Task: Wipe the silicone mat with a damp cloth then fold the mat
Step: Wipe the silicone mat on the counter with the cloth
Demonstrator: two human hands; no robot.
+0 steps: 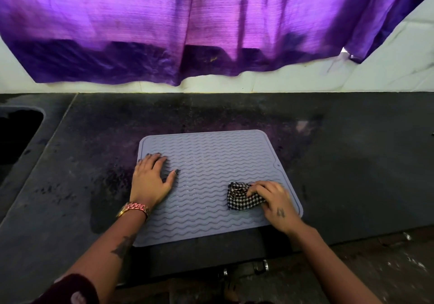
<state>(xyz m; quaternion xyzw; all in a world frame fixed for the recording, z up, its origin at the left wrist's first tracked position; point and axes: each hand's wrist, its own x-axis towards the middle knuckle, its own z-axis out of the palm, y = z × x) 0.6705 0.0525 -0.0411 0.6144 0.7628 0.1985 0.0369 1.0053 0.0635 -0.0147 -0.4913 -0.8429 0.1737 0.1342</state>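
Wiping step: right hand (273, 199) pinching cloth (243, 195) near mat (211, 163) right edge, left hand (151, 179) spread flat (steadying). Next: sweeping leftward, probably.

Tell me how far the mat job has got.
Done: nothing visibly finished; the mat lies flat and unfolded on the counter. In hand: the right hand grips the checked cloth on the mat's right side while the left hand presses it flat. Left: finish wiping, then fold.
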